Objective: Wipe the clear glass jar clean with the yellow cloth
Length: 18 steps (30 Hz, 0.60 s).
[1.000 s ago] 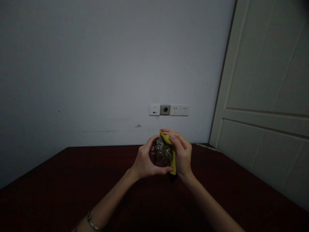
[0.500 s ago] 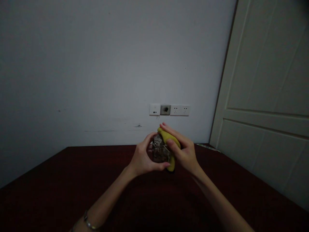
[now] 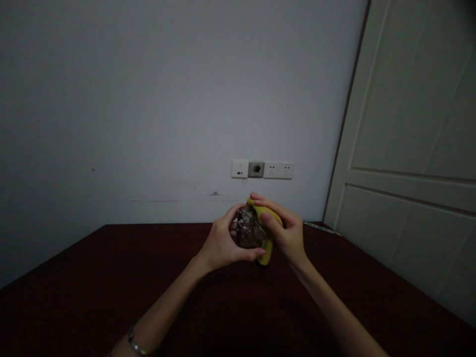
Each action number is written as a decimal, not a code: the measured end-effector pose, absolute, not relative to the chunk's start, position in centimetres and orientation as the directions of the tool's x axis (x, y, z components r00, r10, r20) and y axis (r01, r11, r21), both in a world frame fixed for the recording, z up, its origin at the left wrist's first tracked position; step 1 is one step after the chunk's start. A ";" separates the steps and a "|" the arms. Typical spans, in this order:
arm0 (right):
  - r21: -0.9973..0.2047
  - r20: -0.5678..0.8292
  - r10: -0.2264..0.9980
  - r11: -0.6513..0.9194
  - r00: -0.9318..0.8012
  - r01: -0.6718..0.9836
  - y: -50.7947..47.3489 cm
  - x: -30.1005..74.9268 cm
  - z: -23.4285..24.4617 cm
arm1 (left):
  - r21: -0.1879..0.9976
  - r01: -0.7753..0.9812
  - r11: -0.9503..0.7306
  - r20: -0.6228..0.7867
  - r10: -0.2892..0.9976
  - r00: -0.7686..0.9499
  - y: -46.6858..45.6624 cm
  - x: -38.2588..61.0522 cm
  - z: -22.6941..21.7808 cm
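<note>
My left hand is wrapped round a shiny, dark brown, rounded object with pale glints like clear plastic or glass; I cannot make out its kind. My right hand grips a yellow banana, thumb on the near side and fingers over the far side. The banana stands roughly upright, curving along the right side of the brown object, and the two appear to touch. Its lower end is dark. Both things are held up above the table, and the fingers hide parts of each.
A dark red table spreads below my hands and reaches the pale wall. Wall sockets sit behind my hands. A light panelled door stands at the right. A thin flat strip lies near the table's back right edge.
Both hands have shifted very slightly to the right in the picture with what they hold. The brown object looks a little turned, showing different glints. Both grips stay closed.
</note>
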State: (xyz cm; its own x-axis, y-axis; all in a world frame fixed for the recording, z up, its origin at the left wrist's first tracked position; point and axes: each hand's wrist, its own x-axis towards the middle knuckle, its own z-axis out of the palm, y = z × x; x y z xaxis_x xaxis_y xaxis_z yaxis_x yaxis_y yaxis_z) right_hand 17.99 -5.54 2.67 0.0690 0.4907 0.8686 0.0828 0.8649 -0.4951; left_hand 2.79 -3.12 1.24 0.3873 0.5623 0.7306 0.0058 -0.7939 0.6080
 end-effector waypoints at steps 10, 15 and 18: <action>-0.464 0.885 0.461 0.867 0.060 0.180 -5.4 17.8 2.4 | 0.485 0.220 -0.847 0.762 0.532 0.370 -2.5 2.5 0.8; -0.446 0.892 0.450 0.854 0.049 0.269 -5.3 17.7 2.3 | 0.527 0.203 -0.825 0.731 0.562 0.387 -2.6 2.6 0.8; -0.219 0.954 0.280 0.896 -0.109 0.386 -5.7 17.7 2.2 | 0.527 0.212 -0.823 0.725 0.565 0.394 -2.6 2.6 0.8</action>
State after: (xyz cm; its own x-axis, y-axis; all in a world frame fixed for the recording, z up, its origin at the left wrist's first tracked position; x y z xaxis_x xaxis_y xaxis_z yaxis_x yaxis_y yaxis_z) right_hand 17.66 -5.72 2.16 -0.1094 0.2799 0.9538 0.3860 0.8962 -0.2187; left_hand 2.62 -2.57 0.80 0.3940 0.5651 0.7249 0.2121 -0.8233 0.5266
